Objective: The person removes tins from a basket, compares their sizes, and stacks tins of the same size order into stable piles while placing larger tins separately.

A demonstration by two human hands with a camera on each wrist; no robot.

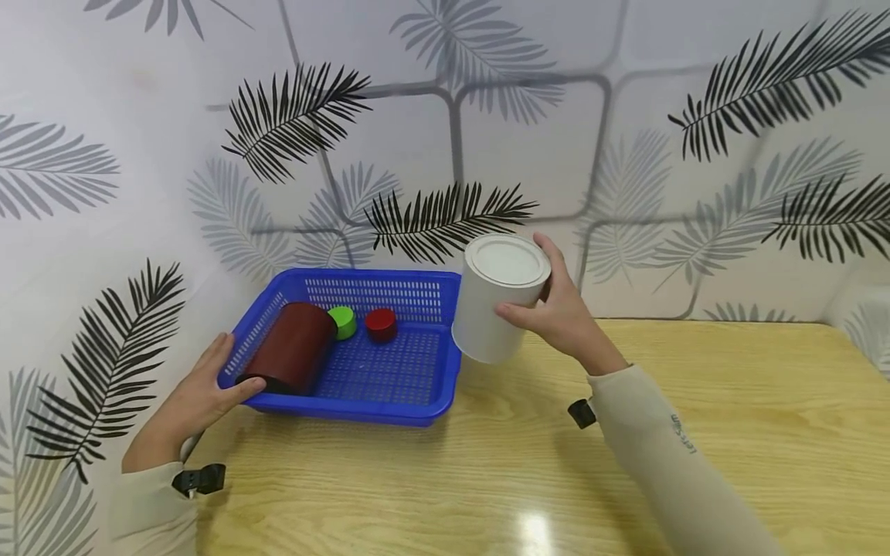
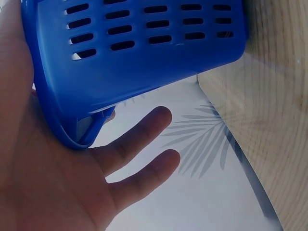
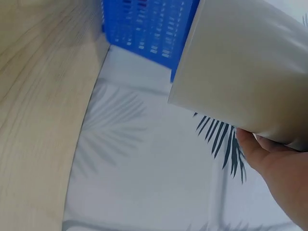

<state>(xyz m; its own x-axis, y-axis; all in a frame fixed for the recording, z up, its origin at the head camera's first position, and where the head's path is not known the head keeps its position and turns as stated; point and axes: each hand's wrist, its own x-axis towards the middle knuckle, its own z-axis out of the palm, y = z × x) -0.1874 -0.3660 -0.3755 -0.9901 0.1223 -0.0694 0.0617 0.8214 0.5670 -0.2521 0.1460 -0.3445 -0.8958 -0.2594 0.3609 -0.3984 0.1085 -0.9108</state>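
My right hand (image 1: 566, 313) holds a white cylindrical can (image 1: 487, 320) near its lidded top, thumb and fingers on opposite sides. The can is raised above the tabletop, slightly tilted, and overlaps the right rim of a blue plastic basket (image 1: 334, 408) in the head view. My left hand (image 1: 198, 394) grips the basket's left rim, thumb over the edge and fingers outside; two fingers (image 2: 144, 180) stretch out below the rim in the left wrist view. Inside the basket, a dark red cylinder (image 1: 295, 347) lies on its side at the left. Beside it are small green (image 1: 343, 322) and red (image 1: 381, 324) round pieces.
The basket sits at the left of a light wooden table (image 1: 695, 432), close to the wall. The wall (image 1: 528, 154) behind the table has a leaf pattern. Each wrist carries a small black device (image 1: 582, 413) on its cuff.
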